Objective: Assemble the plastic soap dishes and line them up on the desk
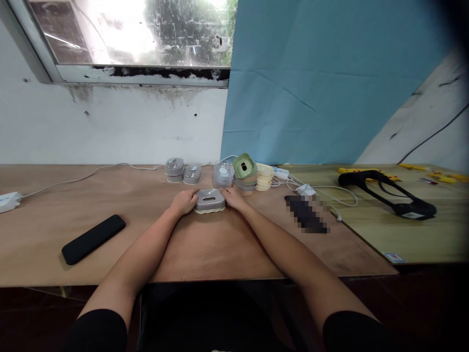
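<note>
A small grey-lidded box point(209, 200) with a pale base sits on the wooden table point(205, 244) straight ahead. My left hand point(185, 201) grips its left end with curled fingers. My right hand point(233, 197) presses against its right end, fingers closed on it. Just behind stand two more grey lidded boxes point(182, 171), a clear lidded one point(223, 174), a green lid point(245, 166) tilted on a stack of bowls, and a stack of cream pieces point(264, 177).
A black phone point(93, 239) lies at the left front. White cables point(322, 191) and a charger lie right of the boxes, beside a blurred dark item point(307, 213). A black strap device point(388, 193) rests on the adjoining lighter table. A white adapter point(8, 201) sits far left.
</note>
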### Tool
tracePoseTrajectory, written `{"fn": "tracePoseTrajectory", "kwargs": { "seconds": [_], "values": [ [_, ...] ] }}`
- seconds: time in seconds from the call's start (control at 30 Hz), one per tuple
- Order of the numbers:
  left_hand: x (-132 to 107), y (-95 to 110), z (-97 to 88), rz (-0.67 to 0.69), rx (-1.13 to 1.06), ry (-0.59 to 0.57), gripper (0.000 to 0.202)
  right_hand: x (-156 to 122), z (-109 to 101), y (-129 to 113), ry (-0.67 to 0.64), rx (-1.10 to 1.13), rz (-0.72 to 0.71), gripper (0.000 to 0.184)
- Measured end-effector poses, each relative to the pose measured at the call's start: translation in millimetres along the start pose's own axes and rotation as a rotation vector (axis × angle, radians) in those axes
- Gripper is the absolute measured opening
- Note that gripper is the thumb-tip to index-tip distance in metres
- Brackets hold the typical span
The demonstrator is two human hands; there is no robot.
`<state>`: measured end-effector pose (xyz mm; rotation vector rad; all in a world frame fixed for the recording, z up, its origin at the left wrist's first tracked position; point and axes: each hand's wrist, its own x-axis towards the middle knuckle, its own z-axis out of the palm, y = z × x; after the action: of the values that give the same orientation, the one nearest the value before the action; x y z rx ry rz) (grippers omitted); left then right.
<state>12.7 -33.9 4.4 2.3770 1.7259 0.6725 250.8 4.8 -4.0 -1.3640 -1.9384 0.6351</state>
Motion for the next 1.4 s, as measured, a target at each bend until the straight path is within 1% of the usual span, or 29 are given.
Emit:
{"fn": "tracePoseTrajectory", "kwargs": {
  "seconds": [0.13,0.27,0.43,0.53,0.63,0.7,0.8,0.87,0.97,1.07,1.13,1.2,1.3,1.4],
  "values": [
    [0,0,1.1,-0.001,0.007,-0.009,0.043,1,1,2,0.028,-0.09,-0.048,0.039],
    [2,-3,2.1,-0.007,-0.008,-0.01,0.043,0,2,1,0.028,-0.14,-0.061,0.041],
    [2,-4,1.4,-0.012,-0.032,-0.021,0.044,-3,2,3,0.013,-0.121,-0.089,0.037],
    [0,-2,-0.7,0.004,-0.003,-0.019,0.044,-5,3,6,-0.017,-0.102,-0.109,0.035],
    [-3,1,-3.3,0.037,0.043,0.001,0.042,-8,3,7,-0.058,-0.097,-0.147,0.038],
    [-4,2,-4.6,0.047,0.053,0.01,0.042,-9,4,7,-0.062,-0.105,-0.152,0.039],
    [-4,3,-5.0,0.029,0.044,0.002,0.042,-11,4,2,0.0,-0.138,-0.127,0.037],
    [-4,2,-4.4,0.011,0.03,-0.003,0.042,-12,3,-2,0.098,-0.182,-0.135,0.039],
    [-3,1,-3.3,-0.008,0.007,-0.006,0.043,-12,-1,-7,0.266,-0.209,-0.167,0.046],
    [-3,0,-2.6,-0.015,-0.011,-0.004,0.044,-7,-5,-7,0.356,-0.188,-0.166,0.054],
    [-3,0,-2.4,-0.02,-0.016,-0.003,0.044,0,-5,-4,0.365,-0.187,-0.158,0.056],
    [-3,0,-2.2,-0.024,-0.017,-0.004,0.044,6,-4,0,0.347,-0.191,-0.148,0.055],
    [-3,-1,-1.9,-0.028,-0.017,-0.004,0.044,12,-1,5,0.32,-0.186,-0.14,0.048],
    [-3,-2,-1.7,-0.024,-0.02,-0.002,0.044,13,0,7,0.324,-0.165,-0.139,0.041]
  ]
}}
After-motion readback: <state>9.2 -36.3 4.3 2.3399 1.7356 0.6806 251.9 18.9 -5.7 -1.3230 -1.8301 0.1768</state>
